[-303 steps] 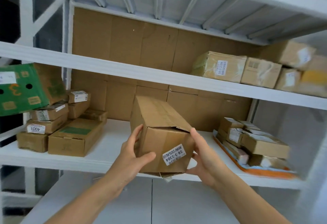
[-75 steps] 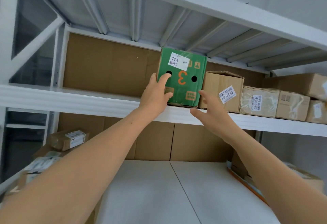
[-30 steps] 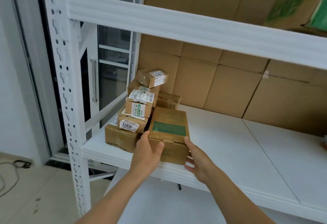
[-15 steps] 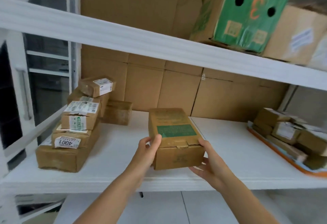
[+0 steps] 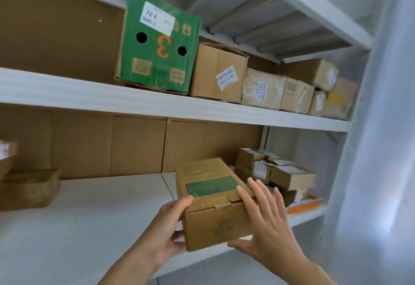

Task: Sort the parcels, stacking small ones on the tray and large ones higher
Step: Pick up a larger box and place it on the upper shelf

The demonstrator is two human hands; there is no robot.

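Gripping the left edge of a brown parcel (image 5: 213,197) with the left hand (image 5: 166,228), thumb on top, fingers curled beneath; bracing its right side with the right hand (image 5: 267,228), fingers straight and spread. Held at the front edge of the lower shelf (image 5: 89,217), near the orange tray (image 5: 303,206) of small parcels (image 5: 289,176), below the green box (image 5: 157,44) on the upper shelf (image 5: 67,91).

Soft, even light fills my view, brightest on the white upper shelf (image 5: 157,102), with no hard glare. Shadows around my left hand (image 5: 166,228), right hand (image 5: 267,224) and the box (image 5: 215,206) are faint. The right side smears into pale blur, and the shelf lines bow from the wide lens.
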